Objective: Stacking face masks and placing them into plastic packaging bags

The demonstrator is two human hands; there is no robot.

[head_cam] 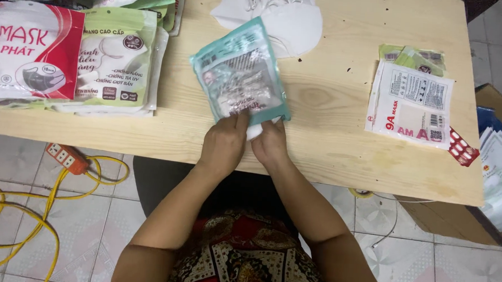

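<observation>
A: Both hands at the near edge of the tabletop (330,133), side by side, almost touching. Left hand (224,142) pinching the lower edge of a teal-bordered mask packet (241,73), thumb on the front, grip closed on it.

B: Right hand (269,143) likewise closed on the same lower edge, just right of the left. Something white (255,131) poking out between the two hands at the packet's bottom; cannot tell whether mask or liner.

A: Packet tilted, top leaning away and to the left, clear front showing contents. Bottom over the tabletop's near edge, the rest above the wood.

B: Behind the packet, at the far edge: loose white masks (290,18) in a small heap, the packet's top corner overlapping them in view.

A: Left of the packet: stack of green-and-white mask packs (116,62), and further left a red-and-white pack (32,49), both flat on the wood.

B: Right of the packet, well apart: white printed mask pack (413,106) lying over a green one (412,58); red blister strip (462,147) at its lower right corner.

A: Below and left of the packet, on the tiled floor: orange power strip (67,156) with yellow cable (28,204) looped loose.

B: Far right, past the tabletop's end: cardboard box (498,106) with papers.
</observation>
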